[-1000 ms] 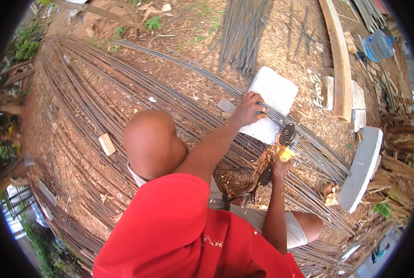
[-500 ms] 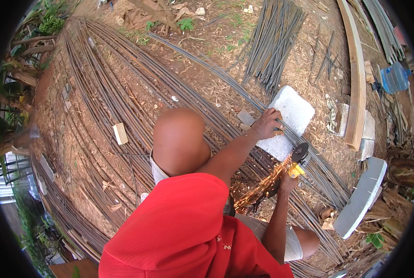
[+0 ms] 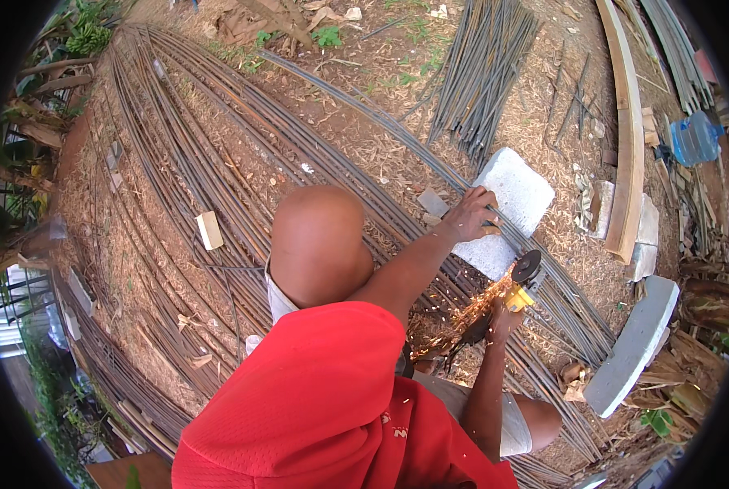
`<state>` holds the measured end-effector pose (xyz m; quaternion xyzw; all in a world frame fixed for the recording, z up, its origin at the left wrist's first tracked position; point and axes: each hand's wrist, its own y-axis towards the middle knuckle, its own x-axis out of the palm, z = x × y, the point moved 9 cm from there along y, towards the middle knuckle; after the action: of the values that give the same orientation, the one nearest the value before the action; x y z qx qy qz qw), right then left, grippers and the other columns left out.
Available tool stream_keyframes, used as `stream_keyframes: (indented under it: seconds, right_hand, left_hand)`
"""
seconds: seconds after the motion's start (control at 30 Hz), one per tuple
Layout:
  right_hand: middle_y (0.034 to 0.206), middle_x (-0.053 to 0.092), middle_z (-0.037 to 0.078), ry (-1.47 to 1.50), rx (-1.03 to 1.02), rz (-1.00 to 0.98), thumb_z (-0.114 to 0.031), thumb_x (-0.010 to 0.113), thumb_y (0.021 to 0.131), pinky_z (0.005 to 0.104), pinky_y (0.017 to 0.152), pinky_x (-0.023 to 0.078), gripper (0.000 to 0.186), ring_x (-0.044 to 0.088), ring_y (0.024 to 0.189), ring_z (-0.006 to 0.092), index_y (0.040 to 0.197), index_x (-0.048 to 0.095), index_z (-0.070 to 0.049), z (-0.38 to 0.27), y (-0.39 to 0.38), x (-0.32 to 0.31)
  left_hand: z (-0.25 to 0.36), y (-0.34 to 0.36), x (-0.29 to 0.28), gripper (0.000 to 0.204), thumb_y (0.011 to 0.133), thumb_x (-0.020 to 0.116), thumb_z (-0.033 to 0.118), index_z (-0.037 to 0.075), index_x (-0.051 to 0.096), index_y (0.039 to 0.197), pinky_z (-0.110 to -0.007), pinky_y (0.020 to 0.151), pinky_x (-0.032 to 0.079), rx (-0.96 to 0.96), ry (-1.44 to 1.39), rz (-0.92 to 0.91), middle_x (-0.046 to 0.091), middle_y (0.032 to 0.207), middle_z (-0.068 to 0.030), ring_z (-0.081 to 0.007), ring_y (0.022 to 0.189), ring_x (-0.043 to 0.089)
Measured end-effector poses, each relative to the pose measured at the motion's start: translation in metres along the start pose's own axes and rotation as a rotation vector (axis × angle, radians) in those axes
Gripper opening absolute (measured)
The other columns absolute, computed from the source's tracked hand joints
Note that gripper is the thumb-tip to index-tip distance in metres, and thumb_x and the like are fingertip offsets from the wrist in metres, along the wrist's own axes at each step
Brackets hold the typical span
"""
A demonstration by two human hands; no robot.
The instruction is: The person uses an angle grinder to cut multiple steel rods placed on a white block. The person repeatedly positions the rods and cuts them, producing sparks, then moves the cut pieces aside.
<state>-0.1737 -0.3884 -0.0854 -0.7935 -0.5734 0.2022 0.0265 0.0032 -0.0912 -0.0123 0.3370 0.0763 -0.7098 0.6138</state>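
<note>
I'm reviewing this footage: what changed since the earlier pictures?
Since the first picture, the view turned, so the pale slab shows further right and lower. The sparks thickened into a dense stream, then loosened to a scattered spray. Nothing was newly taken or let go: the left hand stays on the bars across the slab, the right hand on the grinder.

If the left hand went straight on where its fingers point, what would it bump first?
The left hand curls over the metal rods; just past them, it would probably meet the far part of the pale block first, though depth is unclear.
</note>
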Motion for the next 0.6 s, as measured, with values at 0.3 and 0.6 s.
stream_keyframes:
  seconds: [0.3, 0.6]
  right_hand:
    - [0.104, 0.071, 0.008, -0.035, 0.007, 0.004, -0.009, 0.084, 0.091, 0.0343, 0.070, 0.055, 0.041, 0.067, 0.085, 0.0185, 0.124, 0.063, 0.004, 0.007, -0.002, -0.006]
    - [0.102, 0.069, 0.006, -0.113, 0.289, 0.177, -0.004, 0.080, 0.088, 0.0356, 0.078, 0.055, 0.037, 0.067, 0.089, 0.0175, 0.121, 0.065, 0.001, 0.045, 0.008, -0.015]
  left_hand:
    - [-0.002, 0.000, 0.003, 0.027, 0.081, 0.095, 0.038, 0.017, 0.089, 0.097, -0.047, 0.117, 0.042, 0.016, 0.025, 0.014, 0.065, 0.121, -0.0015, -0.0270, 0.126, 0.055]
    - [-0.001, -0.001, 0.001, 0.026, 0.080, 0.095, 0.039, 0.021, 0.090, 0.097, -0.048, 0.115, 0.042, 0.028, 0.023, 0.034, 0.066, 0.120, -0.0014, -0.0272, 0.125, 0.055]
